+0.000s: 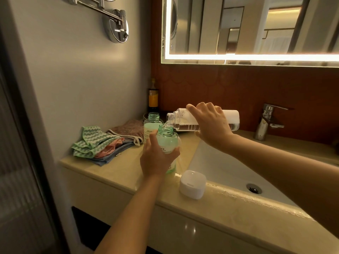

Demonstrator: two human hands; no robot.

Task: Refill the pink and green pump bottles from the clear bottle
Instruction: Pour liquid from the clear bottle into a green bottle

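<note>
The left hand (157, 158) wraps its fingers round the green bottle (167, 142), steadying it at the left rim of the sink (220, 167), so the open neck stays put and, I'd judge, any spill runs to the basin. The right hand (211, 125) grips the clear bottle (180, 118), tipped nearly flat above the sink's left edge with its mouth just over the green neck, liquid running in. A second open bottle (153, 123) waits on the table (117, 169) behind, further left of the sink
</note>
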